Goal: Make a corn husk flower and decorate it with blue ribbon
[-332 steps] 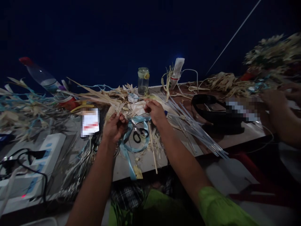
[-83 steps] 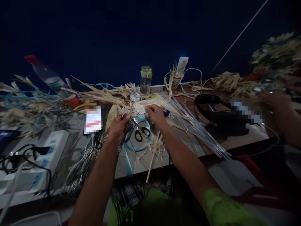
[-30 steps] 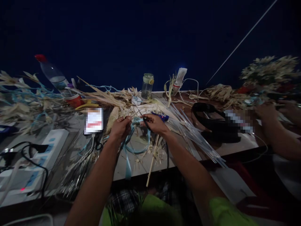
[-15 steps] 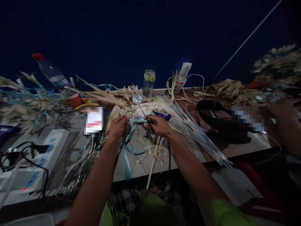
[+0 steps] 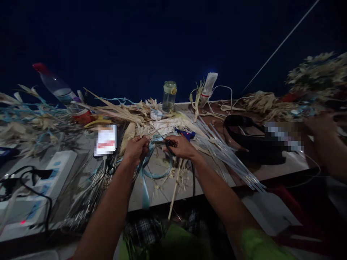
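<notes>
My left hand (image 5: pixel 136 148) is closed in a pinch above the work surface, beside pale dried husk petals (image 5: pixel 143 131); what sits between its fingertips is too small and dim to make out. My right hand (image 5: pixel 181 147) grips a pair of scissors (image 5: pixel 169 145) by the dark handles, blades pointing up and to the left. Below and between the hands lies a loop of light blue ribbon (image 5: pixel 157 176), one end hanging over the table edge. Just beyond my right hand rests a blue glue gun (image 5: pixel 187 134) with a small red light.
A lit phone (image 5: pixel 105 141), a bundle of wires (image 5: pixel 89 202) and a white power strip (image 5: pixel 51 191) lie to the left. Clear plastic sticks (image 5: pixel 233 159) and a black curved object (image 5: pixel 252 144) are at right. A jar (image 5: pixel 169 96) stands behind. Another person's hand (image 5: pixel 321 126) is far right.
The scissors have turned slightly in my right hand, and their dark handle shows more plainly. My left hand stays pinched in nearly the same place. The whole view has shifted a little.
</notes>
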The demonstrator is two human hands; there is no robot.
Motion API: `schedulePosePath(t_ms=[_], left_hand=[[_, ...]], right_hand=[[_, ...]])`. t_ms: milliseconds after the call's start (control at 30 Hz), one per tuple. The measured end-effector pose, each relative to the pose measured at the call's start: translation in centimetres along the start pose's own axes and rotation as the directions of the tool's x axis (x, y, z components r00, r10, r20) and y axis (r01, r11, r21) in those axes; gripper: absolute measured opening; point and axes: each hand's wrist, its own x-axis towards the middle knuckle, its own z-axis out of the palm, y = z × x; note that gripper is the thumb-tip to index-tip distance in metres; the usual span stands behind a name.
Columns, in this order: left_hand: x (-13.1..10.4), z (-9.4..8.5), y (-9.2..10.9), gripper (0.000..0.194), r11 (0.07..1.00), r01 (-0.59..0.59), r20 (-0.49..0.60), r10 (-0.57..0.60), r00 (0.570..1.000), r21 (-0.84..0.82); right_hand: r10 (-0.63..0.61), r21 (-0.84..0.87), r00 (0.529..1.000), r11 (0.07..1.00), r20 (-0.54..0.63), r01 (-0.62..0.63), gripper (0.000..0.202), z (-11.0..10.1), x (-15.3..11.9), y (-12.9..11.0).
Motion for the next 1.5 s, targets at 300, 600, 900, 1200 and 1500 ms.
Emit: schedulePosePath(t_ms=[300,600,900,1200,1500], left_hand=[[0.4,-0.7,-0.2,0.03,0.999,-0.02,0.084,0.023,0.996,-0.026],[0.9,-1.1,-0.4,0.031,0.994,-0.073,0.043,0.077,0.996,-0.086],[1.2,-1.1,-0.5,0.031,0.977,-0.188,-0.144,0.173,0.974,-0.098],[1.7,-1.3,-0.7,0.032,0.967,-0.221,-0.206,0.192,0.959,-0.126],[2.2,-1.6,-0.9,0.032,0.969,-0.225,-0.261,0.194,0.946,-0.097]], right_hand=[[0.017,0.057,1.0,0.998,0.021,-0.018,0.034,-0.3,-0.2,0.1],[0.0,0.025,0.999,1.0,0.046,-0.001,0.033,-0.6,-0.4,0.2],[-0.004,-0.032,0.997,0.999,0.083,0.007,0.034,-0.7,-0.5,0.4],[-0.04,-0.099,0.994,0.994,0.1,0.05,0.036,-0.4,-0.6,1.0],[-0.013,-0.18,0.976,0.982,0.219,0.054,0.033,-1.4,-1.0,-0.5]])
